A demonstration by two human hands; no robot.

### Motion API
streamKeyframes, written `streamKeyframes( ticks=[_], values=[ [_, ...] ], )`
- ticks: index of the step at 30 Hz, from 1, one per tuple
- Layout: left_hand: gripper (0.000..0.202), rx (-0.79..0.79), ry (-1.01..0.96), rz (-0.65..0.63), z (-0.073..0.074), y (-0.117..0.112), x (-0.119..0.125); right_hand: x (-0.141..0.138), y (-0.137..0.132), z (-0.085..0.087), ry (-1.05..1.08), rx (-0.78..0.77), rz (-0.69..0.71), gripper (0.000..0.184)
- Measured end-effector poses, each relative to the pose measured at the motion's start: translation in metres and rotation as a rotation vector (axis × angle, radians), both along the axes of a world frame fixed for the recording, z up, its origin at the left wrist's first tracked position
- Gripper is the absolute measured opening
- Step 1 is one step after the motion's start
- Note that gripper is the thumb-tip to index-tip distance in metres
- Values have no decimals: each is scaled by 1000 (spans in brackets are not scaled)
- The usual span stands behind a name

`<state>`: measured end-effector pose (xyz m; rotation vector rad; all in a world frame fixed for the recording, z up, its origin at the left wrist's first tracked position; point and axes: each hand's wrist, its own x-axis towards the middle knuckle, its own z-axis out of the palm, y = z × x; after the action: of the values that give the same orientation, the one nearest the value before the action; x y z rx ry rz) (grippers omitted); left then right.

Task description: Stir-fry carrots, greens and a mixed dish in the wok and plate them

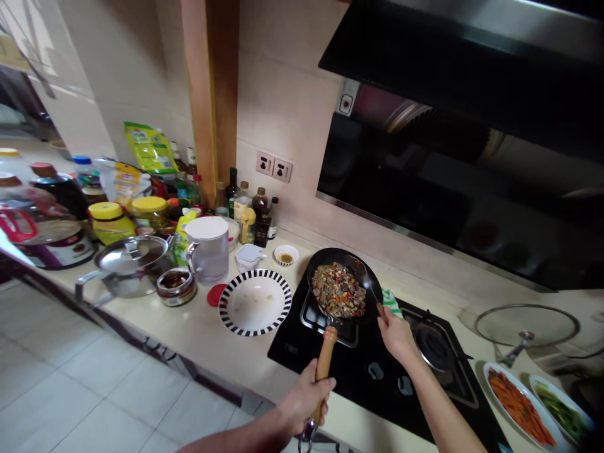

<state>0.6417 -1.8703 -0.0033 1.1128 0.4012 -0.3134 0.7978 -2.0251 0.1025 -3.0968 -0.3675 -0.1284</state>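
A black wok (325, 255) stands over the left burner of the black gas stove (321, 352). Chopped meat with red and green bits (338, 290) fills its bottom. My left hand (309, 393) is wrapped round the wok's wooden handle (325, 352), which points toward me. At the wok's right rim, my right hand (394, 330) grips the wooden handle of a spatula (372, 286); its thin metal shaft reaches into the wok, and its blade is hard to make out. Left of the stove sits a white plate with a black-striped rim (255, 302), bearing a few food traces.
A small striped bowl (286, 255) with brown seasoning, a plastic jug (209, 250), an open jar (176, 287) and a steel pot (134, 264) stand left. At right are a glass lid (526, 326) and plates of carrots (521, 409) and green vegetables (561, 409). A range hood (425, 189) hangs above.
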Motion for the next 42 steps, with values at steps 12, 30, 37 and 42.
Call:
streamKeyframes(
  ticks=[12, 30, 37, 42],
  values=[
    [46, -3, 12, 21, -3, -2, 1, -12, 3, 11, -119, -82, 141, 42],
    [49, -13, -3, 22, -2, -1, -1, -53, -47, 14, -153, -119, 338, 43],
    [48, -1, -23, 7, -4, -1, 0, -59, -62, -27, -44, 432, -37, 50],
    [58, -10, -29, 2, -8, 0, 0, -71, -65, -45, -8, 464, -17, 46]
  ],
)
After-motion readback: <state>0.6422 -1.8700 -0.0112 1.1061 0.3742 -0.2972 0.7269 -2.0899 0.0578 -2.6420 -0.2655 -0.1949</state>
